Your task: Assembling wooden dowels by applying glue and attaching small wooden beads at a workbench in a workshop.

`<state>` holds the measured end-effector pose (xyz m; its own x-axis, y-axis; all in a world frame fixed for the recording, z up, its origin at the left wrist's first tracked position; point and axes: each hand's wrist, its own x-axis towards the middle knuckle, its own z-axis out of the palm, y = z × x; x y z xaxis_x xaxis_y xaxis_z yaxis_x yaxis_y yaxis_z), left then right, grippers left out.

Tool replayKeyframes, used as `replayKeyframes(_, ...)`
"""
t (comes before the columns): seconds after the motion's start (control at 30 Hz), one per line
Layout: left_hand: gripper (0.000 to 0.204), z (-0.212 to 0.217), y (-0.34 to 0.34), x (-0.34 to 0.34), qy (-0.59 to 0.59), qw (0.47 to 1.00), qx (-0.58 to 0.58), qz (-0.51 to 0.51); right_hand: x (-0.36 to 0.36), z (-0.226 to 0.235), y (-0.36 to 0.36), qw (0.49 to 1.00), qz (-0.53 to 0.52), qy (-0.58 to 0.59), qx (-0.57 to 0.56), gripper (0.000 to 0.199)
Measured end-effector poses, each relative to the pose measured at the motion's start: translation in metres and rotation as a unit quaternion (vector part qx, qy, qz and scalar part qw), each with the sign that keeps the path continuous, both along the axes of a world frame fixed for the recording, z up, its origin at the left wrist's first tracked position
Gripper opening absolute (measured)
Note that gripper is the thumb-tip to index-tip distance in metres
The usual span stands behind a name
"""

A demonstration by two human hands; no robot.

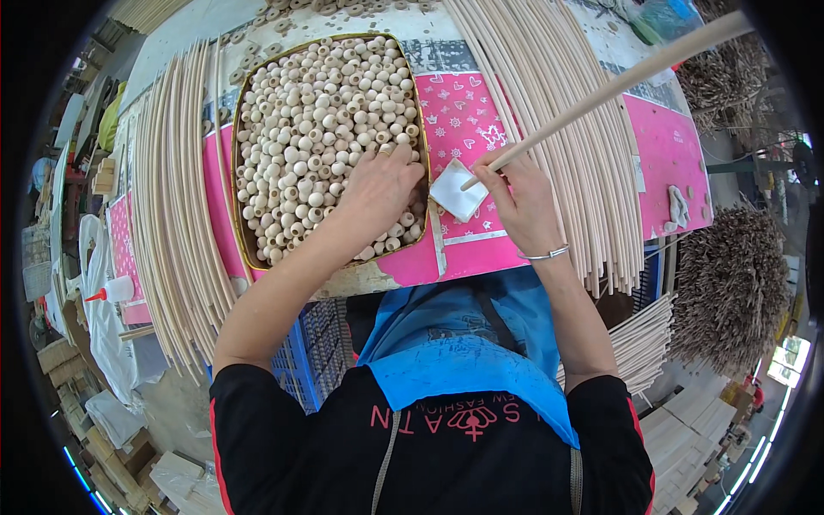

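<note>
My left hand (384, 190) reaches into the right side of a gold-rimmed tray (239, 129) heaped with round wooden beads (313, 137), each with a hole. Its fingers are curled down among the beads; the fingertips and anything between them are hidden. A long wooden dowel (592, 96) is pinched between the thumb and fingers of my right hand (522, 199), which wears a bracelet. The dowel slants up to the far right. Its lower end touches a small square dish (459, 190) of white stuff, just right of the tray.
Bundles of long dowels lie on the table, left (176, 189) and right (571, 129). Wooden rings (279, 26) are scattered at the far edge. A red-tipped white bottle (112, 290) is at left. Below stands a blue crate (313, 343); a big stick bundle (730, 287) is at right.
</note>
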<state>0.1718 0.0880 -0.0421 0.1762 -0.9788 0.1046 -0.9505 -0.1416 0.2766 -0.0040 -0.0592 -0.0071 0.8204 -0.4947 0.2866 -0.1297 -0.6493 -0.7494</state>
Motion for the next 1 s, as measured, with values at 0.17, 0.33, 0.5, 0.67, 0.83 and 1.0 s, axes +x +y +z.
replayKeyframes(0.17, 0.013, 0.023, 0.010, 0.003, 0.230, 0.967, -0.034, 0.100, -0.001, 0.002, 0.003, 1.000, -0.006, 0.003, 0.005, 0.013)
replayKeyframes(0.33, 0.012, 0.029, 0.025, -0.013, 0.570, 0.801, -0.101, 0.151, 0.000, -0.010, 0.005, 1.000, 0.001, 0.005, -0.023, 0.013)
replayKeyframes(0.5, 0.025, 0.029, 0.035, -0.029, 0.635, 0.741, -0.150, 0.159, -0.003, 0.001, 0.003, 1.000, -0.006, -0.017, 0.003, 0.013)
replayKeyframes(0.67, 0.026, 0.031, 0.030, -0.042, 0.764, 0.582, -0.207, 0.188, -0.017, -0.022, -0.011, 0.996, -0.043, -0.063, 0.044, 0.013)
replayKeyframes(0.83, 0.022, 0.028, 0.024, -0.047, 0.740, 0.627, -0.170, 0.176, -0.027, -0.021, -0.012, 0.978, -0.082, -0.097, 0.166, 0.014)
replayKeyframes(1.0, 0.021, 0.024, 0.012, -0.054, 0.722, 0.642, -0.195, 0.168, -0.039, 0.002, -0.013, 0.953, -0.101, -0.176, 0.223, 0.018)
